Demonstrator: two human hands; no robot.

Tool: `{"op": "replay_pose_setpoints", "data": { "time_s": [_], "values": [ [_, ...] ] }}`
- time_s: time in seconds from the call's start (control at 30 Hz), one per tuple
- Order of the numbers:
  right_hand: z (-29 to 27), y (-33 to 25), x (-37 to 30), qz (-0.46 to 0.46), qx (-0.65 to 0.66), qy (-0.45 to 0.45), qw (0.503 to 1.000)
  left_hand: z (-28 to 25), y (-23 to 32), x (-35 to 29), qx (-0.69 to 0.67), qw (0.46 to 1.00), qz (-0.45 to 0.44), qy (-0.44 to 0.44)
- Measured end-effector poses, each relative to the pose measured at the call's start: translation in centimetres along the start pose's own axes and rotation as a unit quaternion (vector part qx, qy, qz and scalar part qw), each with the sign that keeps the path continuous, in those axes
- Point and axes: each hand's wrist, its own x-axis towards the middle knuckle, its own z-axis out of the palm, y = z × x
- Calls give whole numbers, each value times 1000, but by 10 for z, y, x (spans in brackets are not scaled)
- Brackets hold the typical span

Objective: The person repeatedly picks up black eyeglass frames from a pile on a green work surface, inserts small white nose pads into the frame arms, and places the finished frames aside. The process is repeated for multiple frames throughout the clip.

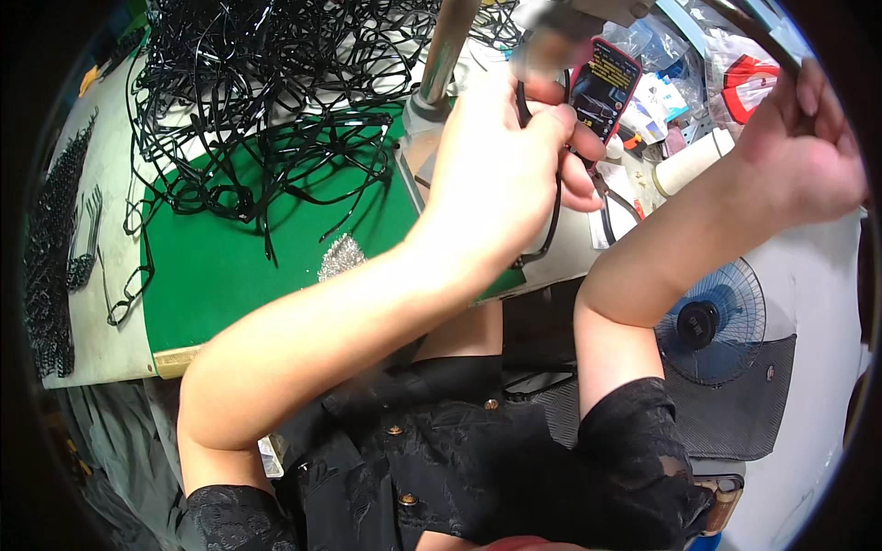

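Note:
My left hand (505, 156) is closed on a black eyeglass frame (554, 225), holding it up under the head of a bench press (570, 16). One temple of the frame hangs down below my fingers. The spot where the frame meets the press is blurred. My right hand (808, 147), raised at the far right, is wrapped round a dark lever bar (758, 35). A small pile of tiny silvery parts (342, 259) lies on the green mat (207, 275), left of my left wrist.
Tangled black eyeglass frames (276, 83) heap over the back of the table. More stacked frames (55, 248) line its left edge. The press's metal post (448, 55) rises behind my left hand. A phone (608, 87), a white roll (694, 161) and plastic bags lie right; a fan (712, 321) stands below.

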Motion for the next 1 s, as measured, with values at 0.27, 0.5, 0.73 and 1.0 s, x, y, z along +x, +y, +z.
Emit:
{"op": "replay_pose_setpoints", "data": {
  "time_s": [0.27,0.5,0.73,1.0],
  "values": [
    [-4,-1,-43,-76,-30,-37,996,-4,-1,1,-8,999,21,-34],
    [-22,-29,25,147,65,-152,975,-1,20,-3,-3,1000,-6,30],
    [8,-67,-91,229,-143,-379,885,-20,24,-72,211,958,176,-82],
    [38,-80,-123,306,-21,-348,886,-50,28,-91,435,826,354,-63]
  ]
}}
